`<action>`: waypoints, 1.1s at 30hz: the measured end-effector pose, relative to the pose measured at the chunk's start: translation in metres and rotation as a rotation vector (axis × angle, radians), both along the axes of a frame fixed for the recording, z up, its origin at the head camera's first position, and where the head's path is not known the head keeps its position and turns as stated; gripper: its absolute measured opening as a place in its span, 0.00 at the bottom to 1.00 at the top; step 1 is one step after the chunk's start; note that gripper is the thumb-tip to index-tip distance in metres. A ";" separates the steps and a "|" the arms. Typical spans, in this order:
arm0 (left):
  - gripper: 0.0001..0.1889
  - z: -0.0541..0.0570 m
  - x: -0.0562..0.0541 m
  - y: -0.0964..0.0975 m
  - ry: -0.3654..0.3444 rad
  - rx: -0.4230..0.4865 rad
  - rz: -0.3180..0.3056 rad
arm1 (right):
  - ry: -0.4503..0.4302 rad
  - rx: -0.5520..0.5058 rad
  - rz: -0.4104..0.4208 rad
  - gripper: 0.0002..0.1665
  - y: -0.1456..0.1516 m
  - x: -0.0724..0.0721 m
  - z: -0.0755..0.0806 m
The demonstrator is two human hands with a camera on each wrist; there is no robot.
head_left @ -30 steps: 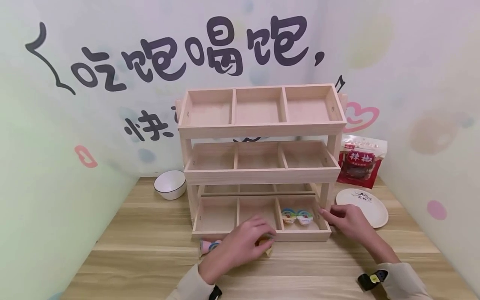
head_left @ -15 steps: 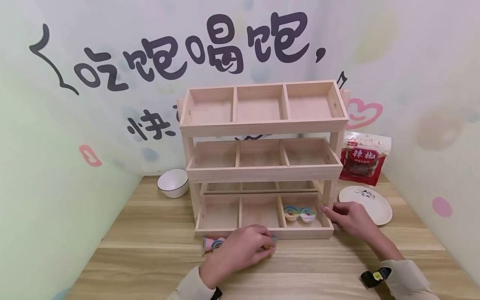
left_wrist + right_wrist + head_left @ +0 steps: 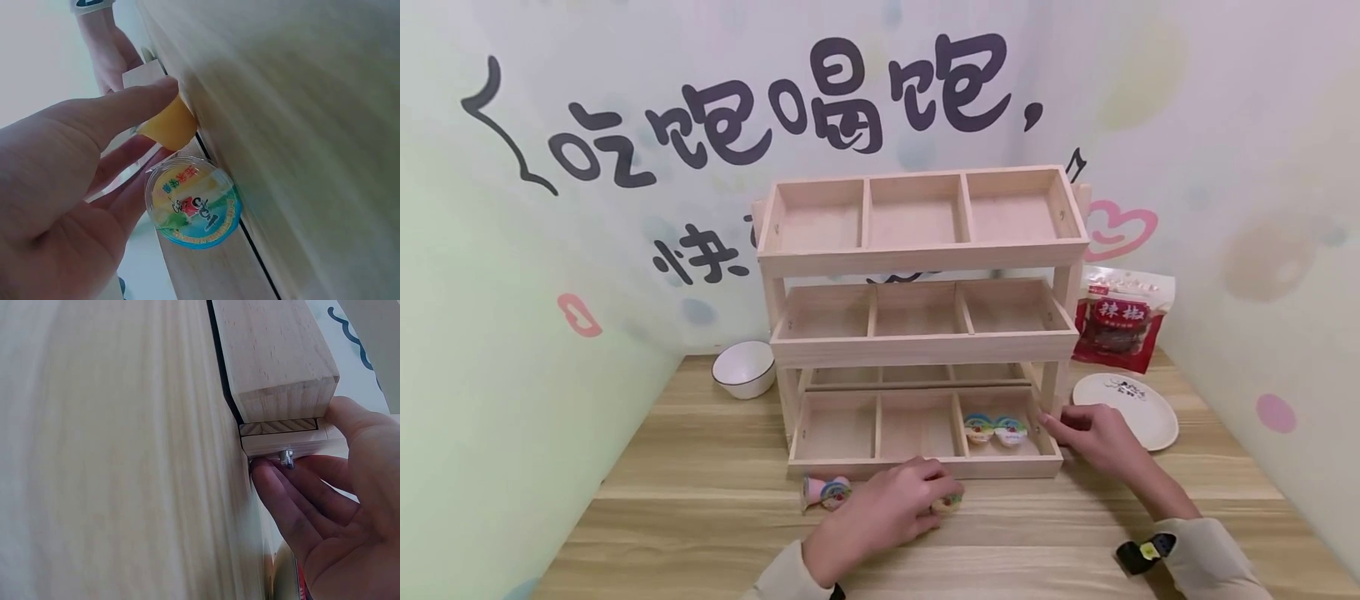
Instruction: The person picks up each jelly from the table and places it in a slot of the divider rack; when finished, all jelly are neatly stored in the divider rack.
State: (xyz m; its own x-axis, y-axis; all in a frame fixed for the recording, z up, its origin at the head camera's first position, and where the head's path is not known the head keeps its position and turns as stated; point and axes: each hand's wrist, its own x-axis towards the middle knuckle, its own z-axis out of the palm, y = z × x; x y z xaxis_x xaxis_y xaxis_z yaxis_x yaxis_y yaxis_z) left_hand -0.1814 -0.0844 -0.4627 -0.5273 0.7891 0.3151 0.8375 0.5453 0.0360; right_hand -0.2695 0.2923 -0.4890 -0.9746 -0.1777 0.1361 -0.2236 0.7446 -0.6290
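Observation:
My left hand (image 3: 887, 512) pinches an orange jelly cup (image 3: 172, 125) between thumb and fingers, low over the wooden table in front of the rack. Close by its fingers, a jelly cup with a printed lid (image 3: 194, 203) faces the left wrist camera. A pink jelly cup (image 3: 815, 490) lies left of this hand. Two more jelly cups (image 3: 995, 429) sit in the right compartment of the bottom tray. With thumb and fingers on either side of its end, my right hand (image 3: 1101, 437) grips the right end of the wooden rack (image 3: 925, 350); a metal bolt (image 3: 287, 459) sticks out there.
Three tiers of divided trays make up the rack. Behind it on the left stands a white bowl (image 3: 743, 369). At the right are an oval plate (image 3: 1138, 417) and an upright red food bag (image 3: 1120, 321). Walls enclose the table (image 3: 700, 533).
My left hand has shifted slightly right and toward me, and the jelly cup now shows beyond its fingertips. My right hand keeps its hold on the rack.

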 end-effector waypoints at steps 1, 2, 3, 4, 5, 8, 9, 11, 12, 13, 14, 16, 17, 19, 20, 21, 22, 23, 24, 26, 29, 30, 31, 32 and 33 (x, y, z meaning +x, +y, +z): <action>0.20 0.000 0.000 0.000 -0.016 0.004 -0.007 | -0.002 -0.001 0.000 0.23 0.000 0.000 0.000; 0.20 0.000 -0.001 0.000 -0.029 0.007 -0.012 | -0.002 -0.003 -0.002 0.23 0.000 0.000 0.000; 0.20 0.000 -0.001 0.000 -0.044 0.010 -0.017 | -0.003 -0.002 -0.002 0.23 0.000 0.000 0.000; 0.20 -0.001 -0.001 0.000 -0.056 0.014 -0.022 | -0.003 -0.001 -0.002 0.23 0.000 0.000 0.000; 0.20 -0.001 -0.002 0.000 -0.068 0.018 -0.027 | -0.003 -0.001 -0.002 0.23 0.000 0.000 0.000; 0.21 -0.001 -0.003 -0.002 -0.113 0.032 -0.032 | 0.007 0.007 -0.008 0.23 -0.001 0.000 0.000; 0.21 -0.001 -0.003 -0.002 -0.127 0.037 -0.033 | 0.010 0.011 -0.010 0.23 -0.001 0.000 0.000; 0.21 -0.002 -0.004 -0.003 -0.155 0.045 -0.033 | 0.014 0.017 -0.010 0.23 -0.001 0.000 0.000; 0.20 -0.002 -0.005 -0.003 -0.171 0.048 -0.031 | 0.014 0.018 -0.011 0.24 -0.001 0.000 0.000; 0.19 -0.002 -0.006 -0.003 -0.185 0.050 -0.031 | 0.013 0.019 -0.009 0.24 -0.001 0.000 0.000; 0.19 -0.003 -0.006 -0.003 -0.196 0.052 -0.029 | 0.011 0.019 -0.008 0.24 -0.001 0.000 0.000; 0.18 -0.003 -0.007 -0.003 -0.215 0.054 -0.023 | 0.009 0.017 -0.007 0.25 -0.001 0.000 0.000; 0.18 -0.003 -0.008 -0.003 -0.226 0.055 -0.019 | 0.009 0.016 -0.006 0.25 -0.001 0.000 0.000; 0.17 -0.002 -0.008 -0.003 -0.236 0.058 -0.016 | 0.010 0.016 -0.006 0.25 -0.001 0.001 0.000; 0.17 -0.002 -0.009 -0.003 -0.234 0.057 -0.012 | 0.011 0.015 -0.006 0.25 -0.001 0.001 0.000; 0.17 -0.002 -0.009 -0.003 -0.228 0.054 -0.007 | 0.013 0.015 -0.006 0.25 -0.001 0.001 0.000; 0.17 -0.002 -0.009 -0.004 -0.220 0.049 -0.004 | 0.015 0.016 -0.005 0.25 -0.001 0.001 0.000; 0.17 -0.002 -0.009 -0.004 -0.210 0.044 0.001 | 0.016 0.016 -0.003 0.25 -0.001 0.001 0.000; 0.17 -0.002 -0.009 -0.005 -0.201 0.041 0.004 | 0.017 0.017 -0.002 0.24 -0.001 0.001 0.000; 0.18 -0.002 -0.009 -0.006 -0.193 0.038 0.007 | 0.018 0.018 -0.004 0.23 -0.001 0.001 0.000; 0.20 -0.001 -0.008 -0.007 -0.188 0.049 0.002 | 0.017 0.020 -0.003 0.23 -0.002 0.001 0.000; 0.20 -0.002 -0.008 -0.007 -0.185 0.054 -0.001 | 0.015 0.021 -0.003 0.23 -0.002 0.001 0.000; 0.20 -0.002 -0.008 -0.006 -0.180 0.054 -0.001 | 0.013 0.020 -0.004 0.23 -0.002 0.001 0.001; 0.19 -0.002 -0.007 -0.006 -0.170 0.053 -0.001 | 0.011 0.018 -0.003 0.23 -0.002 0.001 0.001; 0.19 -0.002 -0.007 -0.006 -0.161 0.053 -0.003 | 0.010 0.017 -0.002 0.23 -0.002 0.001 0.000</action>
State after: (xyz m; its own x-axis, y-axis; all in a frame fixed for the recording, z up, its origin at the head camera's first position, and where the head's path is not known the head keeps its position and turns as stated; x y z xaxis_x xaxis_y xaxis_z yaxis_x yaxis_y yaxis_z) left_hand -0.1884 -0.0903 -0.4644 -0.5721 0.7753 0.2676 0.8201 0.5368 0.1981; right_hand -0.2686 0.2905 -0.4885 -0.9737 -0.1776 0.1425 -0.2277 0.7556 -0.6141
